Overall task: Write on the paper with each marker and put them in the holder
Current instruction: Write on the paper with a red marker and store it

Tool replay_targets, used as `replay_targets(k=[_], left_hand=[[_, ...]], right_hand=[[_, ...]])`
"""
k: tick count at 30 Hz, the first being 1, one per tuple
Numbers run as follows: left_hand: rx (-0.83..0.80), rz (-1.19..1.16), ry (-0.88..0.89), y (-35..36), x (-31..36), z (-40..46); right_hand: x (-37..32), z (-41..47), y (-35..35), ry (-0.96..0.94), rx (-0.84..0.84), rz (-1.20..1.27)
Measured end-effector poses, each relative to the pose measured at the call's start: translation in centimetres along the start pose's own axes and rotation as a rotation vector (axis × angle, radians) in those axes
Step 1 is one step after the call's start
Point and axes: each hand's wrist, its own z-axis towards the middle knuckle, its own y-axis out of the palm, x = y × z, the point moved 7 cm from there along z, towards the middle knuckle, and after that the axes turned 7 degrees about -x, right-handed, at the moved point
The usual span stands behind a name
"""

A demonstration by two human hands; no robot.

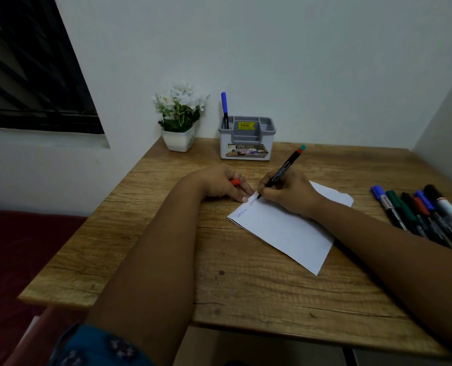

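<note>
While the paper (285, 228) lies flat on the wooden table (166, 260), a black marker (283, 171) is held tight in the fingers of the right hand (288, 192), and its tip is pressed to the top corner of the sheet. The marker is tilted, so that its far end with the red and green bands is pointed up and away. Two small words in thin ink can be seen along the top edge of the paper. The paper's corner is pinned down by the fingertips of the left hand (224, 184), and a red cap (236, 182) is tucked inside that curled hand. At the back of the table a gray and white holder (246, 138) is set, with one blue marker (224, 109) stood upright in its left slot. A white pot of white flowers (180, 120) is placed just beside the holder. Near the right edge of the table, a row of markers (420, 212) is laid side by side, well apart from the paper.
</note>
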Motion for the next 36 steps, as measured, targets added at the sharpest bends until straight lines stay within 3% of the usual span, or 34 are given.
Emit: replay_targets(k=[5,9,11,14,16,18,23,32,36], left_hand=[[0.003,0.009,-0.016,0.0,0.1,0.0],[-0.004,0.028,0.009,0.1,0.5,-0.3],[0.068,0.012,0.017,-0.4,0.6,-0.4],[0.151,-0.334,0.042,-0.6,0.7,-0.6],[0.132,-0.627,0.118,-0.5,1.5,-0.6],[0.142,-0.735,0.172,-0.8,2.0,-0.7],[0.135,-0.744,0.282,-0.8,2.6,-0.9],[0.141,-0.660,0.319,-0.4,2.9,-1.2],[0.160,-0.638,0.368,-0.2,4.0,-1.2]], right_hand=[[0.5,0.2,0.0,0.033,0.006,0.007],[1.8,0.0,-1.3,0.149,0.192,0.498],[1.6,0.4,-2.3,0.166,0.266,0.680],[0.7,0.8,-3.9,0.154,0.324,0.783],[0.0,0.7,-4.4,0.123,0.313,0.776],[-0.5,0.6,-4.4,0.123,0.254,0.786],[-1.3,0.3,-3.8,0.150,0.172,0.877],[-2.7,0.0,-2.3,0.030,0.099,0.738],[-2.7,-0.2,-2.1,-0.017,0.155,0.622]])
